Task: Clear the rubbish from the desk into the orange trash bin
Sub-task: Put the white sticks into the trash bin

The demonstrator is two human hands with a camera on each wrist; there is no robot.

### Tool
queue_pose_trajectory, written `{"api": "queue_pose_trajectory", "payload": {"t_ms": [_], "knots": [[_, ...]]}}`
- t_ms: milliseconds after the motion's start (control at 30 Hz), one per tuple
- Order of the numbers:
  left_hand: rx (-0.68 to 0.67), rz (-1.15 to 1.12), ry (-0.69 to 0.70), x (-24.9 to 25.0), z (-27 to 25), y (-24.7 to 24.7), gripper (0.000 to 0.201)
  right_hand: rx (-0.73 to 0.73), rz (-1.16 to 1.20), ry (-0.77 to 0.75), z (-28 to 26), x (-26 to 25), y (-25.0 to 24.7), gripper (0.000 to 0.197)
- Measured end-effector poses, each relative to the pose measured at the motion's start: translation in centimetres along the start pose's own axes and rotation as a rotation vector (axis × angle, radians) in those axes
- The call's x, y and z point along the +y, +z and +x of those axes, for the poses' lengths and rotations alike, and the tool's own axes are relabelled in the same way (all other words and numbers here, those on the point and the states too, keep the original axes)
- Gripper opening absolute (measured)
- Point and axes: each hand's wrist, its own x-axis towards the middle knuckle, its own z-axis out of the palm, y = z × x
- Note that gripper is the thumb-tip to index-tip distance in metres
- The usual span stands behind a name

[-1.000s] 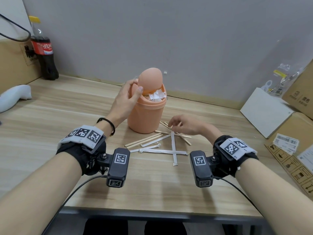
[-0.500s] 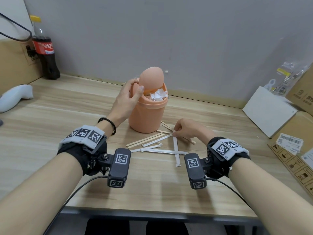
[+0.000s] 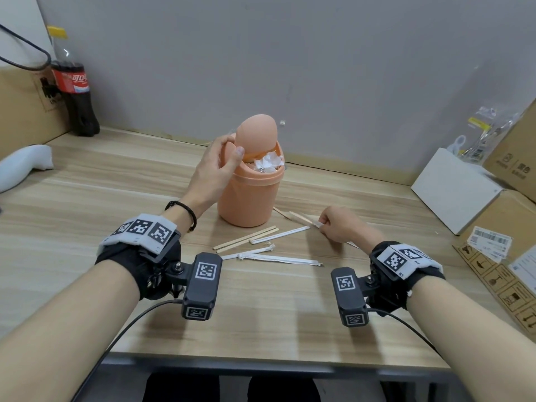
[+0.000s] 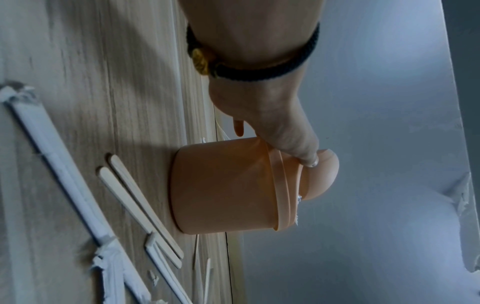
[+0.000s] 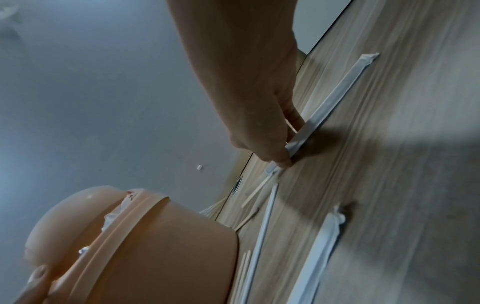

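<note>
The orange trash bin (image 3: 246, 198) stands mid-desk with its swing lid tipped up and crumpled white paper (image 3: 268, 163) showing inside. My left hand (image 3: 231, 146) grips the bin's top, fingers curled over the rim and thumb on the lid; the left wrist view shows the same hold on the bin (image 4: 221, 191). To the right of the bin, my right hand (image 3: 322, 224) is low on the desk and pinches a long white paper wrapper (image 5: 337, 94). Wooden sticks (image 3: 246, 239) and more white wrappers (image 3: 278, 258) lie in front of the bin.
A cola bottle (image 3: 74, 91) stands at the back left beside a cardboard box (image 3: 23, 111). A white padded object (image 3: 26, 166) lies at the left edge. A white box (image 3: 455, 190) and cardboard boxes (image 3: 507, 227) crowd the right side.
My right hand moved down and slightly right from the sticks beside the bin and took hold of the wrapper that lay crosswise. The left hand stayed on the bin.
</note>
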Motion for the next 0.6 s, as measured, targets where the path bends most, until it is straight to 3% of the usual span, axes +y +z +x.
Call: {"api": "queue_pose_trajectory", "payload": {"t_ms": [67, 267, 467, 600], "knots": [[-0.001, 0.000, 0.003, -0.1, 0.0, 0.0, 0.038, 0.059, 0.103, 0.011, 0.1, 0.3, -0.1, 0.015], [-0.013, 0.005, -0.007, 0.0, 0.0, -0.1, 0.036, 0.277, 0.812, -0.033, 0.8, -0.4, -1.1, 0.017], [-0.009, 0.017, -0.007, 0.0, 0.0, -0.1, 0.037, 0.481, 1.157, -0.143, 0.3, -2.4, -3.5, 0.019], [-0.015, 0.016, -0.005, -0.1, 0.0, -0.1, 0.035, 0.515, 1.184, -0.188, 0.5, -2.1, -3.1, 0.016]]}}
